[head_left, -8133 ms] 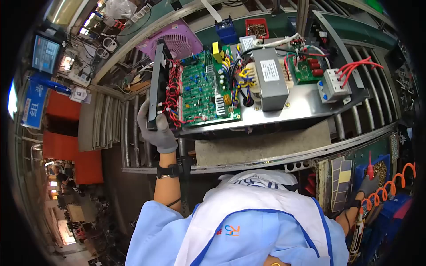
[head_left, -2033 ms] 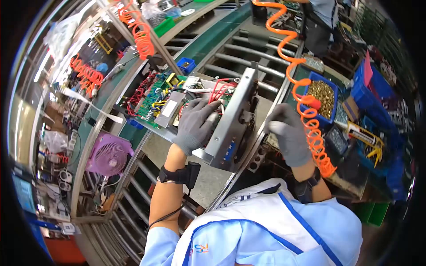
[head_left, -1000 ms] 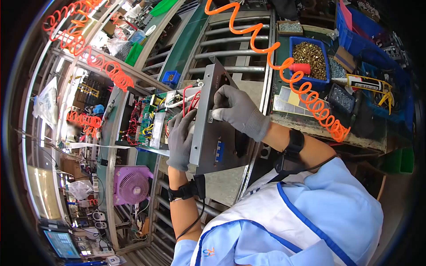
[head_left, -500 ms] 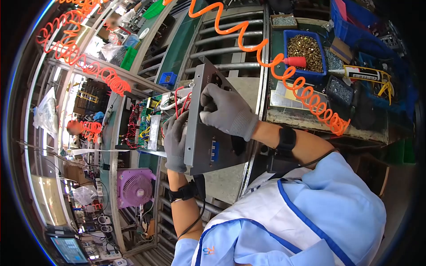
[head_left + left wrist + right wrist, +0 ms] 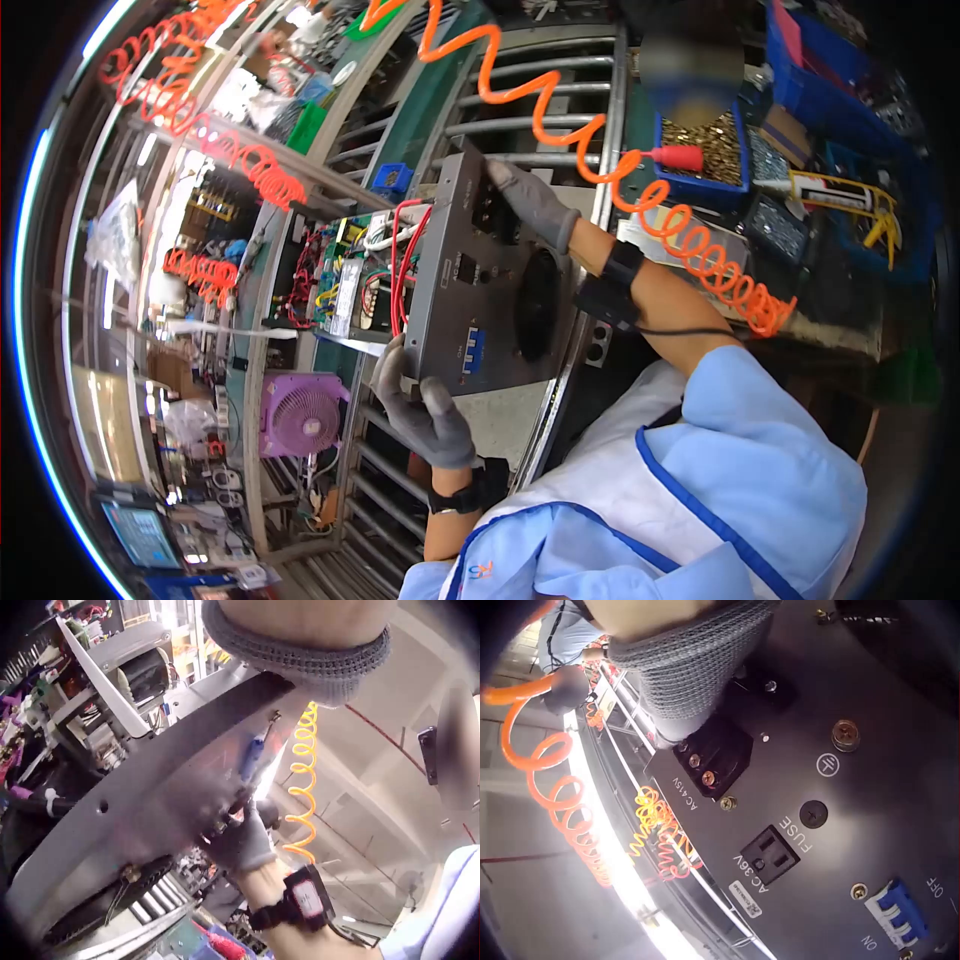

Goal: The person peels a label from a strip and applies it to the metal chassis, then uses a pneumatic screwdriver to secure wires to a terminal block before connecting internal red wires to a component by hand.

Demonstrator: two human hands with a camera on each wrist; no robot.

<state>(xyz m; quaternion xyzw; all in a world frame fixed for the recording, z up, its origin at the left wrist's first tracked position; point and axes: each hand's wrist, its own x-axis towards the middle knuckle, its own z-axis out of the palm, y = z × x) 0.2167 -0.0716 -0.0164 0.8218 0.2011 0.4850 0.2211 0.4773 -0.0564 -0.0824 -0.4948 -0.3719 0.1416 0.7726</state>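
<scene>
A grey metal chassis panel point(image 5: 470, 300) stands upright on the roller line, its face carrying a blue breaker point(image 5: 896, 915), an AC36V socket point(image 5: 771, 855), a fuse cap point(image 5: 814, 814) and a black AC415V terminal block point(image 5: 712, 761). Behind it sit a green circuit board point(image 5: 335, 280) and red wires point(image 5: 400, 265). My gloved left hand point(image 5: 425, 415) grips the panel's lower corner, thumb on the face. Up at the panel's upper part is my gloved right hand point(image 5: 530, 205), its fingers at the terminal block and curled at the panel's edge in the left wrist view point(image 5: 240, 840).
An orange coiled air hose point(image 5: 600, 150) hangs across the bench above my right arm. A blue bin of brass screws point(image 5: 715, 150) and a sealant tube point(image 5: 830, 190) lie at the right. A purple fan point(image 5: 300, 415) sits lower left beside the conveyor rollers point(image 5: 545, 100).
My left hand dropped from behind the panel's left side to its lower corner. My right hand slid up from the panel's middle to the terminal block, uncovering the panel's face.
</scene>
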